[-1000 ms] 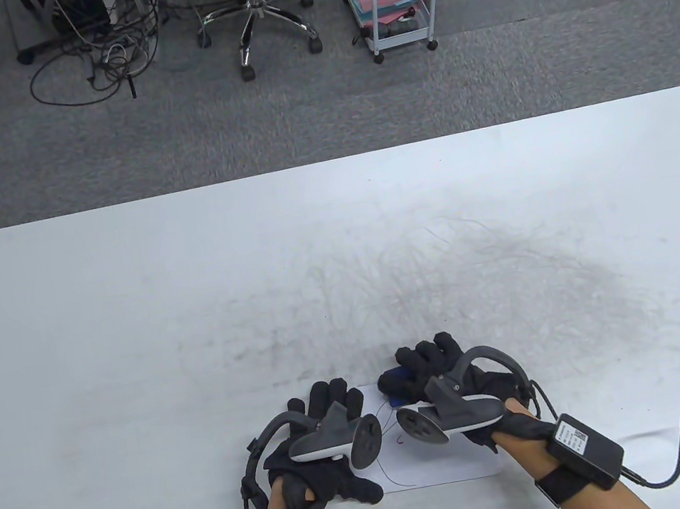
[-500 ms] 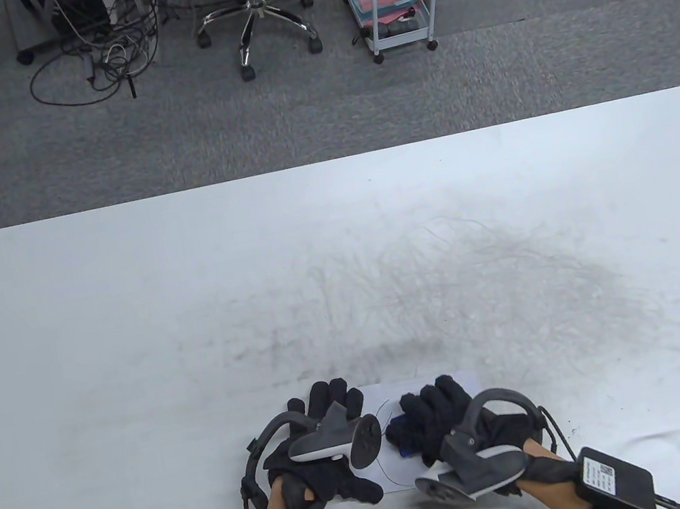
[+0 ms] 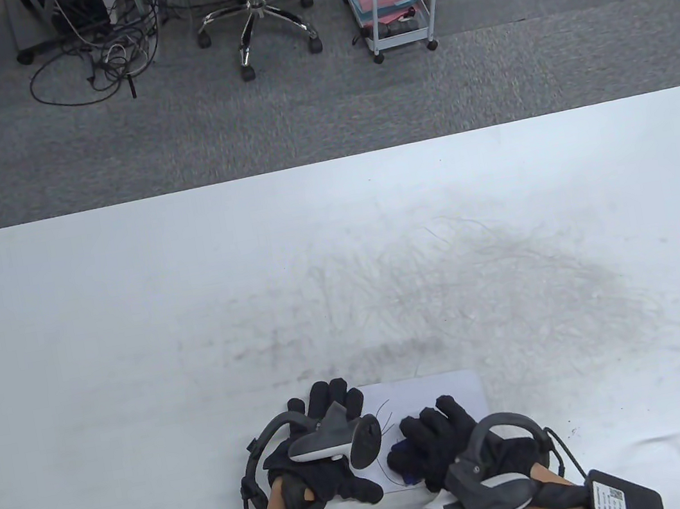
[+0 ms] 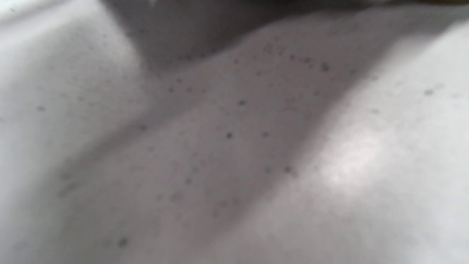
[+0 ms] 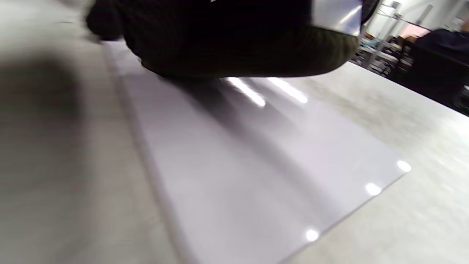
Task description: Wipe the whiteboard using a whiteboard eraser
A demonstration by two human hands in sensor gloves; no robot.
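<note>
On the table [image 3: 132, 335], right hand [image 3: 450, 444] grips a mostly hidden eraser [image 3: 400, 456]; left hand [image 3: 320, 446] flat on whiteboard [image 3: 434, 391].

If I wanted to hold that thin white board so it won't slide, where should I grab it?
The thin white whiteboard sheet lies flat on the white table, so there's little to pinch. Probably best to press down on its left end from above with a flat palm, as the left hand does now. That leaves the rest free for the right hand with the blue eraser.
</note>
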